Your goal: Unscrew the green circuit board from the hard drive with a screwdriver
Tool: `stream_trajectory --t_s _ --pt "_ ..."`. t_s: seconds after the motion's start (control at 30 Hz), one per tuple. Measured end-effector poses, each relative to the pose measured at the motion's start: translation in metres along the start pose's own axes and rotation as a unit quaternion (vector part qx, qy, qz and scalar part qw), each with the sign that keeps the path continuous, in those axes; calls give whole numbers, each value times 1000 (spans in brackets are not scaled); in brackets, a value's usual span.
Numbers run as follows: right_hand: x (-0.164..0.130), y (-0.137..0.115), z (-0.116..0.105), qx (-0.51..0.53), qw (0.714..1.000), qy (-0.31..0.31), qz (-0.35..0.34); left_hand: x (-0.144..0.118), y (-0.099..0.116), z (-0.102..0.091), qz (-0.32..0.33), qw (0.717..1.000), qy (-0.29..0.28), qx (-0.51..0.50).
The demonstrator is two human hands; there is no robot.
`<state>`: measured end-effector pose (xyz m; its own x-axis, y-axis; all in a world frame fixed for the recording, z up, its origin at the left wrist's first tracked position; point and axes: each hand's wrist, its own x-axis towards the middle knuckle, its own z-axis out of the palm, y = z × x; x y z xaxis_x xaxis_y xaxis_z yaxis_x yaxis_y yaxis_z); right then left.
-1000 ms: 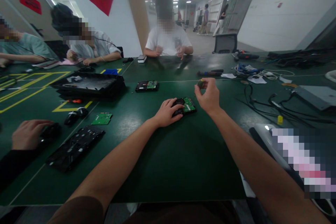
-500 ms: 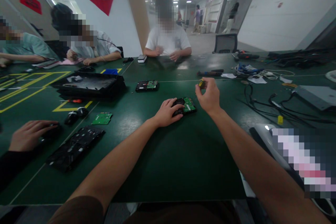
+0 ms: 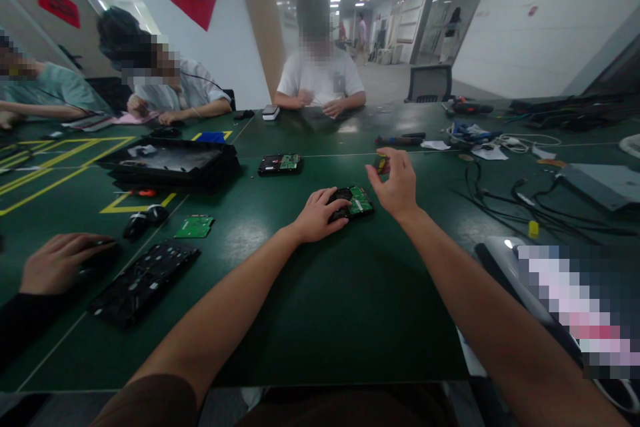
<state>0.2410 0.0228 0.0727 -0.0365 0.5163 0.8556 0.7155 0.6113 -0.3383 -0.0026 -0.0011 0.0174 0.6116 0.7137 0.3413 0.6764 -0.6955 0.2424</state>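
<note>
Green table (image 3: 320, 320), bearing everything here; beyond your left hand lie a black tray (image 3: 170, 163) and a second hard drive (image 3: 280, 163), and off to the outer side of your right hand a tangle of cables (image 3: 505, 193). Hard drive (image 3: 353, 202), green board up, pinned flat to the table under your left hand (image 3: 320, 213), whose fingers press its near end. Small yellow-and-black tool (image 3: 381, 163), pinched narrowly in the fingertips of your right hand (image 3: 395, 183), raised just above and beyond the drive, not touching it.
</note>
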Motion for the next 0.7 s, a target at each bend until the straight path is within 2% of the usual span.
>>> stream_trajectory --t_s 0.33,0.53,0.6,0.7 --pt "0 -1 1 20 1000 -12 -12 0 1 -1 0 1000 2 -2" --pt "1 -3 -1 11 1000 17 6 0 1 -1 3 1000 4 1" --pt "2 -5 -2 38 999 15 27 0 1 -2 2 1000 1 -1" --pt "6 -8 -4 131 988 -20 83 0 1 -2 -1 1000 -1 -1"
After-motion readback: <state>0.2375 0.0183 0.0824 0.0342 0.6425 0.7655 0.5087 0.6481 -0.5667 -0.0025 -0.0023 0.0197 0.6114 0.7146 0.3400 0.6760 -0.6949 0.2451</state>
